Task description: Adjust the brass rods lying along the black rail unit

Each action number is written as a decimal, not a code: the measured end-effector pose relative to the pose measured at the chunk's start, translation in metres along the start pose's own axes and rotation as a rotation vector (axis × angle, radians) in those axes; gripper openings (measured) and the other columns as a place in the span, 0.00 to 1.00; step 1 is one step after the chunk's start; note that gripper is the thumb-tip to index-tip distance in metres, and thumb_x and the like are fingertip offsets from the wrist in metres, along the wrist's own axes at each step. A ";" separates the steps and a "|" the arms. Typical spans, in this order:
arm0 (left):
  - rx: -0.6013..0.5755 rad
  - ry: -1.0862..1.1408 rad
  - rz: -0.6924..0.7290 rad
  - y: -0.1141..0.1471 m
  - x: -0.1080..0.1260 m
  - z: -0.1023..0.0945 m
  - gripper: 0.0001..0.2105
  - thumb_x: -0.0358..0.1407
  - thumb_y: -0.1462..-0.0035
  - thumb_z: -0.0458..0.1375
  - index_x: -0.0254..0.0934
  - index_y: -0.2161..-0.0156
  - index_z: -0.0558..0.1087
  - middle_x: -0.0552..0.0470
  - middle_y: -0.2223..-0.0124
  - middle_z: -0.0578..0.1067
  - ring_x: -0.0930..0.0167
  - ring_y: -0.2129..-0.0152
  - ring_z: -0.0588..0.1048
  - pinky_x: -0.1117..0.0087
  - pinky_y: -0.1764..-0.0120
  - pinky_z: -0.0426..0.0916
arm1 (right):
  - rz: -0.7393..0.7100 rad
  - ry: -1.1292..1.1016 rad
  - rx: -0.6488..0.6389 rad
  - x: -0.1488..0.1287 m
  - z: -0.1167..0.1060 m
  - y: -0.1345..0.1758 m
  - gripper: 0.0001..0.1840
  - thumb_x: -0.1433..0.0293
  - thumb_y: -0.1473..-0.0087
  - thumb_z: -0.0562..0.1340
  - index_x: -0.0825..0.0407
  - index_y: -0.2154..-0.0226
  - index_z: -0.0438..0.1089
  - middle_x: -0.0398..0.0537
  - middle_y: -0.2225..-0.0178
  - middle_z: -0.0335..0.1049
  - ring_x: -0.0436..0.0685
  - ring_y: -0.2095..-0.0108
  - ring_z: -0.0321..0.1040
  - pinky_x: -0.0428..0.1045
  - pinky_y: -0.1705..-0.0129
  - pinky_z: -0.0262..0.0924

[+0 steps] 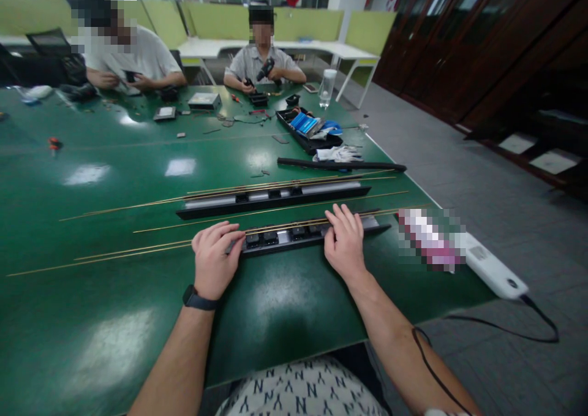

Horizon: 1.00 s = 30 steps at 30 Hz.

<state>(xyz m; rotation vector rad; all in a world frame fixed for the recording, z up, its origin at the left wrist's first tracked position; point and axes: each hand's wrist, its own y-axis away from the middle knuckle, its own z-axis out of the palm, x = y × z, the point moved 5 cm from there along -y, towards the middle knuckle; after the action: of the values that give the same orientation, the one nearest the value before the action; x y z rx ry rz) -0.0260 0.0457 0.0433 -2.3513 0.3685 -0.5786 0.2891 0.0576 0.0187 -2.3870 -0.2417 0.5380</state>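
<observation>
One view, from the head camera, gives me both grips over a glossy green surface [275, 318]. My left grip [215, 260], a bare hand with a dark watch [201, 298] at its wrist, has thumb and forefinger brought together at the left end of the near black bar [285, 248]. I cannot tell whether they pinch the bar or the pair of thin brass-coloured rods [138, 253] passing there. My right grip [345, 242] lies over the bar toward its right end, fingers extended across it and slightly parted, thumb on the near side; I cannot tell how firmly it closes on anything.

The near bar lies between and under both grips, slightly slanted, with black square blocks [270, 238] set along it. The rods run lengthwise over it and reach well past its left end. Just beyond it I see a single rod [271, 211], then a far black bar [275, 204], with more rods along its far edge.

Farther off, a long black strip [342, 165] lies near white gloves [339, 153] and a black tray [298, 138] holding a blue packet [304, 124]. Across from me, a person in a light shirt [239, 67] holds a dark power tool [265, 70].
</observation>
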 end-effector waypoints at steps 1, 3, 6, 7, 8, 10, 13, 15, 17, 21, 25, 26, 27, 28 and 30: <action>0.000 -0.007 -0.004 0.000 0.000 -0.001 0.03 0.36 0.36 0.62 0.44 0.60 0.80 0.51 0.53 0.83 0.61 0.49 0.79 0.55 0.43 0.63 | -0.001 0.000 0.002 0.000 0.000 0.000 0.25 0.77 0.37 0.54 0.51 0.40 0.72 0.57 0.36 0.69 0.65 0.31 0.58 0.69 0.29 0.44; 0.005 -0.024 -0.018 0.001 -0.001 -0.004 0.03 0.37 0.36 0.63 0.44 0.59 0.79 0.51 0.53 0.83 0.61 0.49 0.79 0.55 0.43 0.62 | -0.003 -0.003 0.006 0.000 0.000 0.000 0.25 0.77 0.37 0.55 0.52 0.41 0.72 0.57 0.36 0.69 0.64 0.31 0.57 0.68 0.29 0.44; 0.007 -0.042 -0.034 0.003 -0.006 -0.006 0.02 0.37 0.36 0.63 0.43 0.60 0.78 0.51 0.53 0.83 0.61 0.50 0.79 0.55 0.44 0.62 | 0.000 -0.006 0.008 0.001 0.000 0.000 0.25 0.77 0.37 0.55 0.52 0.41 0.72 0.57 0.36 0.69 0.64 0.31 0.57 0.68 0.29 0.44; 0.006 -0.043 -0.034 0.004 -0.007 -0.006 0.02 0.37 0.37 0.63 0.43 0.61 0.78 0.51 0.53 0.83 0.61 0.49 0.79 0.55 0.44 0.62 | 0.000 -0.005 0.008 0.001 0.000 0.001 0.25 0.77 0.37 0.54 0.52 0.41 0.72 0.57 0.36 0.69 0.64 0.31 0.57 0.68 0.29 0.44; 0.006 -0.042 -0.032 0.004 -0.007 -0.006 0.02 0.36 0.37 0.63 0.43 0.61 0.78 0.51 0.53 0.83 0.61 0.49 0.79 0.55 0.44 0.62 | 0.000 -0.004 0.009 0.001 0.000 0.001 0.25 0.77 0.37 0.54 0.52 0.41 0.72 0.57 0.36 0.69 0.64 0.31 0.57 0.68 0.29 0.44; 0.008 -0.033 -0.023 0.004 -0.006 -0.004 0.02 0.36 0.36 0.63 0.43 0.61 0.78 0.51 0.53 0.83 0.61 0.49 0.79 0.55 0.43 0.62 | -0.001 -0.001 0.012 0.001 0.000 0.001 0.25 0.77 0.37 0.54 0.52 0.41 0.72 0.57 0.36 0.69 0.64 0.31 0.58 0.68 0.29 0.44; 0.008 -0.011 0.000 0.004 -0.002 -0.002 0.02 0.35 0.36 0.63 0.44 0.61 0.79 0.52 0.53 0.83 0.62 0.49 0.79 0.55 0.43 0.62 | 0.003 0.001 0.015 0.001 0.001 0.001 0.25 0.76 0.37 0.54 0.51 0.40 0.72 0.57 0.36 0.69 0.64 0.31 0.58 0.69 0.30 0.44; 0.001 -0.007 0.006 0.003 0.000 -0.002 0.02 0.36 0.36 0.63 0.44 0.60 0.79 0.52 0.53 0.83 0.61 0.49 0.78 0.55 0.43 0.62 | 0.004 -0.004 0.017 0.002 0.001 0.001 0.26 0.76 0.38 0.54 0.51 0.40 0.72 0.57 0.36 0.69 0.64 0.31 0.57 0.69 0.29 0.44; 0.003 -0.016 -0.003 0.003 0.000 -0.004 0.02 0.36 0.37 0.64 0.44 0.59 0.79 0.52 0.53 0.83 0.61 0.49 0.78 0.55 0.43 0.62 | 0.004 -0.010 0.017 0.002 0.001 0.001 0.26 0.77 0.38 0.55 0.51 0.40 0.71 0.57 0.35 0.69 0.64 0.30 0.57 0.69 0.29 0.43; 0.023 -0.043 -0.024 0.003 -0.004 -0.009 0.02 0.37 0.37 0.64 0.43 0.61 0.78 0.51 0.54 0.83 0.61 0.49 0.79 0.55 0.44 0.62 | 0.009 -0.003 0.023 0.003 0.001 0.002 0.26 0.77 0.38 0.55 0.51 0.40 0.71 0.57 0.36 0.69 0.65 0.31 0.58 0.69 0.30 0.44; 0.015 -0.027 -0.018 0.003 -0.004 -0.007 0.02 0.37 0.37 0.64 0.44 0.61 0.79 0.52 0.54 0.83 0.61 0.49 0.79 0.55 0.44 0.62 | 0.009 0.007 0.039 0.002 -0.001 0.001 0.25 0.76 0.37 0.54 0.52 0.41 0.72 0.57 0.37 0.70 0.65 0.31 0.59 0.69 0.30 0.45; 0.014 -0.018 -0.014 0.002 -0.003 -0.006 0.02 0.36 0.36 0.64 0.44 0.61 0.79 0.52 0.53 0.83 0.61 0.49 0.78 0.55 0.44 0.62 | 0.009 0.007 0.041 0.001 -0.002 0.000 0.24 0.76 0.37 0.55 0.52 0.41 0.72 0.57 0.37 0.70 0.65 0.31 0.59 0.69 0.30 0.45; 0.012 -0.008 -0.011 0.002 -0.002 -0.004 0.02 0.36 0.36 0.64 0.44 0.61 0.79 0.52 0.53 0.83 0.61 0.49 0.78 0.55 0.44 0.62 | 0.007 0.009 0.040 0.001 -0.002 0.000 0.24 0.76 0.37 0.55 0.52 0.41 0.72 0.57 0.37 0.70 0.65 0.31 0.59 0.69 0.30 0.46; 0.009 0.000 -0.008 0.001 0.000 -0.002 0.02 0.36 0.36 0.63 0.44 0.61 0.79 0.52 0.53 0.83 0.61 0.49 0.78 0.55 0.44 0.62 | 0.005 0.010 0.040 0.000 -0.002 0.000 0.24 0.76 0.37 0.55 0.52 0.41 0.72 0.57 0.37 0.70 0.65 0.32 0.59 0.69 0.30 0.46; -0.006 0.013 -0.006 0.000 0.003 0.000 0.03 0.36 0.36 0.63 0.45 0.60 0.80 0.52 0.53 0.83 0.61 0.49 0.79 0.55 0.44 0.62 | -0.003 0.011 0.043 0.000 -0.003 0.000 0.24 0.76 0.37 0.55 0.52 0.42 0.72 0.58 0.37 0.70 0.65 0.32 0.60 0.69 0.30 0.46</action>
<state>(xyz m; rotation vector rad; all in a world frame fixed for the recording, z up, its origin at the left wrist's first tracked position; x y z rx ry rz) -0.0235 0.0441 0.0439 -2.3562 0.3693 -0.5965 0.2901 0.0563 0.0207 -2.3470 -0.2267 0.5227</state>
